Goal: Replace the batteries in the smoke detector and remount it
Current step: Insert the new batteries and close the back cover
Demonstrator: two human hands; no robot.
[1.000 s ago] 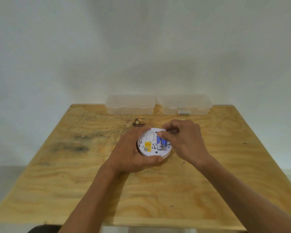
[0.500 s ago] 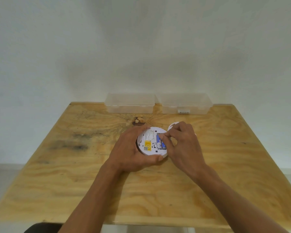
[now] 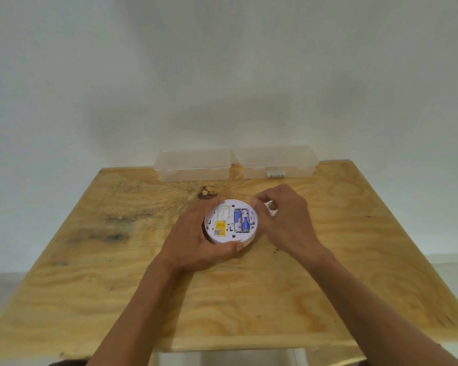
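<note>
A small white plastic piece (image 3: 269, 207) is pinched in the curled fingers of the right hand (image 3: 286, 220). The smoke detector (image 3: 230, 223), back up on the plywood table (image 3: 328, 273), is gripped round its rim by the left hand (image 3: 193, 241); two blue batteries (image 3: 241, 221) are seated in its open compartment.

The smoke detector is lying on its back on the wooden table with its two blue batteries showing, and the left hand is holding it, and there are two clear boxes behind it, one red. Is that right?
Almost. Neither box is red: the head view shows both plastic boxes clear. The rest holds: the smoke detector lies back-up on the wooden table, two blue batteries showing, and the left hand holds it.
</note>
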